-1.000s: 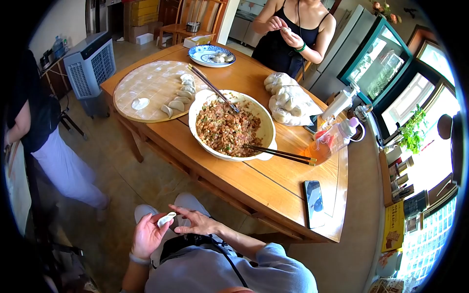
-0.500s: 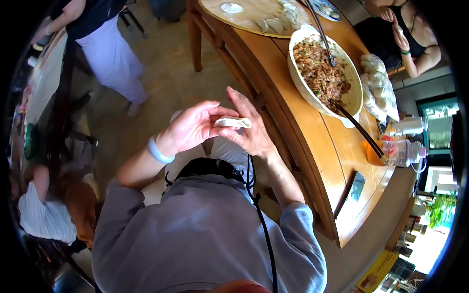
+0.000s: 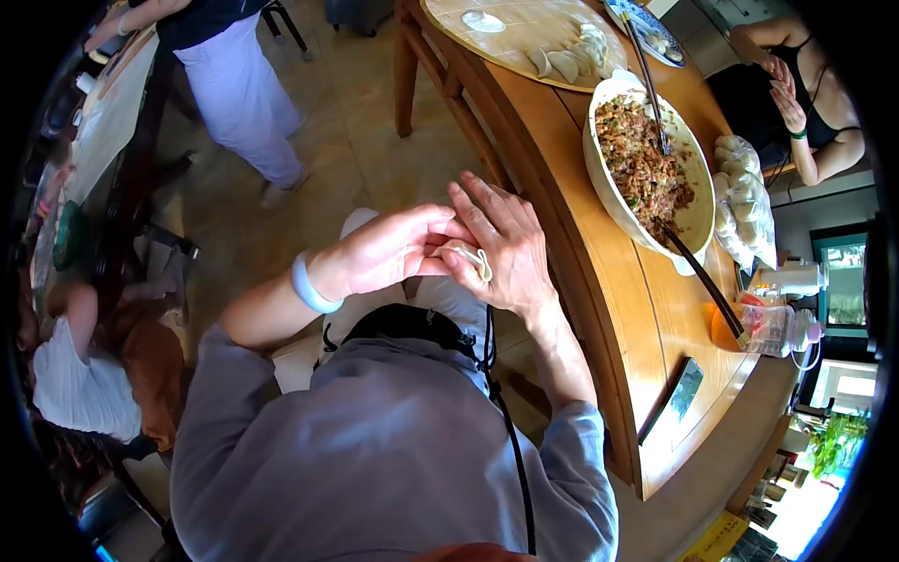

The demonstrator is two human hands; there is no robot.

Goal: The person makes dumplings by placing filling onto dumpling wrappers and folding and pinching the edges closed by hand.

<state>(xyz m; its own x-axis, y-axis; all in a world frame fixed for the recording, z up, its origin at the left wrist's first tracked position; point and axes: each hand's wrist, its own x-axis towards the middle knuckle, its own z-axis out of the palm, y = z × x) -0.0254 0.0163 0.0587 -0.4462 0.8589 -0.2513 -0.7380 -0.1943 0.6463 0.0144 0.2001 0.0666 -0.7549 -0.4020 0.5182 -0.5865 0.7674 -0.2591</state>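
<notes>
A pale dumpling (image 3: pixel 480 262) with a folded edge is held between my two hands above my lap. My left hand (image 3: pixel 398 248), a light bracelet on its wrist, has its fingertips closed at the dumpling's left side. My right hand (image 3: pixel 513 251) pinches the other side with the thumb, while its upper fingers stretch outward, dusted with flour. Part of the dumpling is hidden by the fingers. To the right, a white bowl (image 3: pixel 695 167) of minced filling (image 3: pixel 637 159) stands on the wooden table (image 3: pixel 609 281), with chopsticks (image 3: pixel 707 290) resting in it.
A round board (image 3: pixel 524 42) carries several dumplings and one wrapper (image 3: pixel 483 21). Beyond the bowl lie a bag of white dough balls (image 3: pixel 744 201), a bottle (image 3: pixel 768 328) and a phone (image 3: pixel 674 398). Other people sit or stand at the right and left.
The dumpling has turned from lying sideways to pointing more toward me, and my right fingers have closed in over it. The view has shifted, so the table appears slightly farther right.
</notes>
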